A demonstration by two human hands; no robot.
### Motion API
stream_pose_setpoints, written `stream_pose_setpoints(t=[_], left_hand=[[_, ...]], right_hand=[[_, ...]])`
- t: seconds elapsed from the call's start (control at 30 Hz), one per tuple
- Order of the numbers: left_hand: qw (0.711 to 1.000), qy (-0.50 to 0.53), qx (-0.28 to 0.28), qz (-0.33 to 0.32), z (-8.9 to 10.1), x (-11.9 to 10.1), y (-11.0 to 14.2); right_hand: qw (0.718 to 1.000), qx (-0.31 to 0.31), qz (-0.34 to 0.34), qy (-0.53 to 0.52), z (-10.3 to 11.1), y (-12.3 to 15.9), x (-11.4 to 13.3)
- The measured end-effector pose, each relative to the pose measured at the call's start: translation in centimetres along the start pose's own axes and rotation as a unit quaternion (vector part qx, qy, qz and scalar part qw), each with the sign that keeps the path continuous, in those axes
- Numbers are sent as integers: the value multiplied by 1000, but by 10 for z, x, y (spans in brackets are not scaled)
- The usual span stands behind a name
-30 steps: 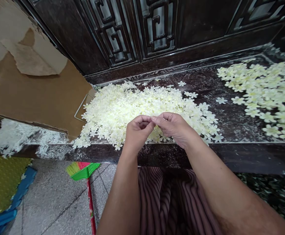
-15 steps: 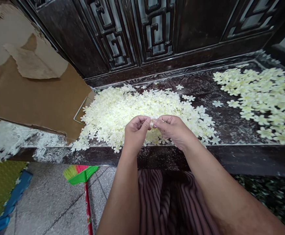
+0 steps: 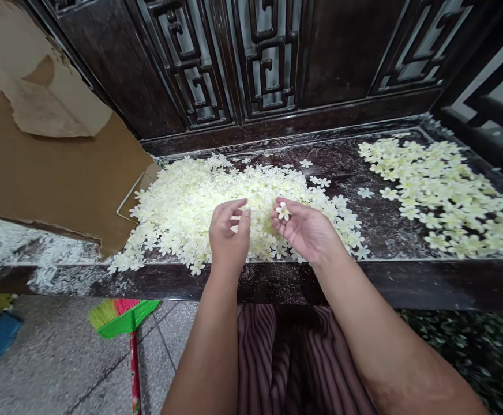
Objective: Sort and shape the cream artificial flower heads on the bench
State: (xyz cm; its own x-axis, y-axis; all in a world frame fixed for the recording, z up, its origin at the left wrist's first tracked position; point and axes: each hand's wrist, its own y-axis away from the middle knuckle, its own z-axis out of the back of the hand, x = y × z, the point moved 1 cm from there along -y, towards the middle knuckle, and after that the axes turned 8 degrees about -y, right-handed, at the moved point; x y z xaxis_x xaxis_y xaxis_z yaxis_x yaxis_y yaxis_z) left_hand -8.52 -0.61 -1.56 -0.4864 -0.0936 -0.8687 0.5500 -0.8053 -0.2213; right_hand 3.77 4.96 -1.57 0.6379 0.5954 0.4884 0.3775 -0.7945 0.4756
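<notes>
A white artificial flower (image 3: 283, 211) with a yellow centre rests at the fingers of my right hand (image 3: 308, 231), which is turned palm up with the fingers curled. My left hand (image 3: 229, 233) is apart from it, thumb and index finger stretched out with a gap between them and nothing visible in the grasp. Both hands are over the front of a large heap of pale yellow-white flowers (image 3: 182, 204) on a dark wooden bench (image 3: 346, 153).
More flowers (image 3: 437, 190) are spread on the right of the bench. A torn cardboard sheet (image 3: 56, 178) leans at the left, beside a bent metal handle (image 3: 126, 202) and white scraps (image 3: 56, 259). A broom (image 3: 126, 323) is below on the floor. Carved wooden panels (image 3: 333, 52) rise behind.
My hands were together, pinching at a small white piece; now they are apart. My right hand has turned palm up with the flower showing, and my left fingers have opened. The view has shifted slightly.
</notes>
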Motion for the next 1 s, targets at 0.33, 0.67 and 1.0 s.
stream_pose_setpoints(t=[0.33,0.67,1.0], left_hand=[[996,-39,64,-53,-7,1,4],[988,63,138,4,-5,1,3],[978,145,117,90,-3,4,1]], right_hand=[[996,12,16,85,-9,7,-14],[985,96,-39,141,-4,6,-27],[942,5,155,296,0,2,-23]])
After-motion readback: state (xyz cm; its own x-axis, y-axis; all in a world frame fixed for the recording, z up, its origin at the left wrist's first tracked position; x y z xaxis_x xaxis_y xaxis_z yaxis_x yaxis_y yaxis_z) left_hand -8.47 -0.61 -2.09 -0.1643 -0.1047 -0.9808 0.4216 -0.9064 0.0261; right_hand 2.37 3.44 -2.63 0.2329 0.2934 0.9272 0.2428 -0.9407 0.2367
